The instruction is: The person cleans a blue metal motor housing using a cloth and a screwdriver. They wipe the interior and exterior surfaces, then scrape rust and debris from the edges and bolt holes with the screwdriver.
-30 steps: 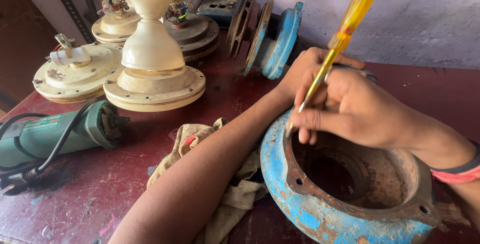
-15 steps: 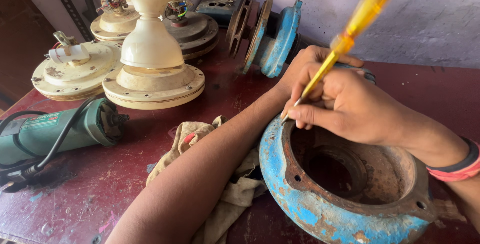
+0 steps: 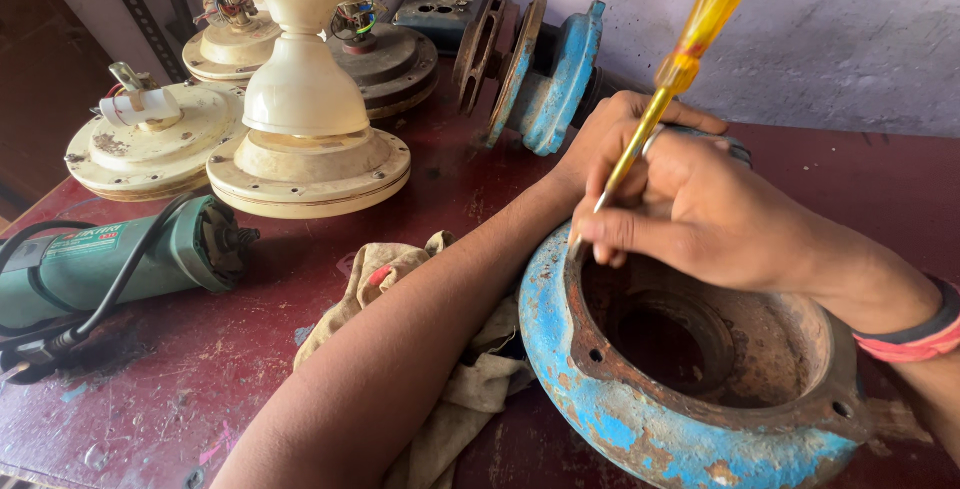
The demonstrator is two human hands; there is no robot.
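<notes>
A rusty blue motor housing (image 3: 600, 389) lies open side up on the dark red table (image 3: 230, 349). My right hand (image 3: 700, 211) is shut on a yellow-handled screwdriver (image 3: 690, 44), pen-style, with its metal tip touching the housing's far left rim. My left hand (image 3: 610, 124) reaches across from the lower left and rests on the far side of the housing, mostly hidden behind my right hand. A dirty beige rag (image 3: 420, 329) lies under my left forearm beside the housing.
A green angle grinder (image 3: 110, 259) with a black cord lies at the left. Cream ceiling fan motor parts (image 3: 300, 139) stand at the back left. A blue motor end cover (image 3: 560, 74) leans by the purple wall.
The screwdriver has tilted a little more to the right and its tip has shifted along the housing rim. My left hand has stayed in place.
</notes>
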